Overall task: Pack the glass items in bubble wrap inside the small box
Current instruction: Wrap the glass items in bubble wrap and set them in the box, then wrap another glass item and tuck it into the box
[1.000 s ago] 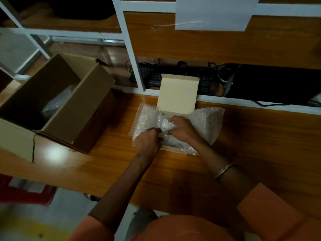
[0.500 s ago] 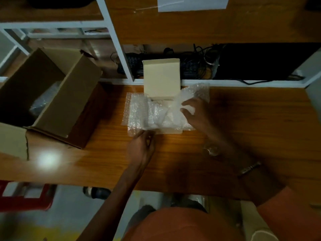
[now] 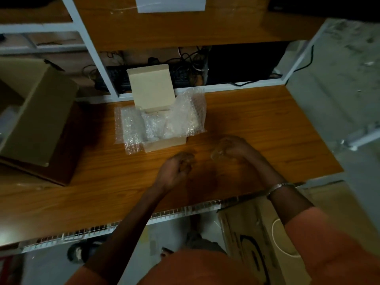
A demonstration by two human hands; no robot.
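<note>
The small box (image 3: pixel 164 128), lid up and lined with bubble wrap (image 3: pixel 131 128), sits far-left of the right hand (image 3: pixel 230 149), whose fingers curl around a clear glass item (image 3: pixel 218 154); the left hand (image 3: pixel 176 171), nearer it, is loosely curled, empty

Small box (image 3: pixel 164 143): pale beige card, plain and unprinted, its raised lid (image 3: pixel 151 87) the same shade. Bubble wrap (image 3: pixel 131 126): clear to whitish, with a regular dotted bubble pattern. Desk (image 3: pixel 257 120): warm orange-brown with streaked wood grain. Large carton (image 3: pixel 35 120): dull tan-brown, unmarked. Shelf frame (image 3: pixel 90 56): white. Cables (image 3: pixel 191 56) behind the desk: black. Sleeves (image 3: pixel 329 239): muted orange. Bracelet (image 3: pixel 276 187) on the right wrist: silver-grey metal. Carton on the floor (image 3: pixel 257 239): light brown with black curved print. Paper sheet (image 3: pixel 170 4) above: white, blank.
</note>
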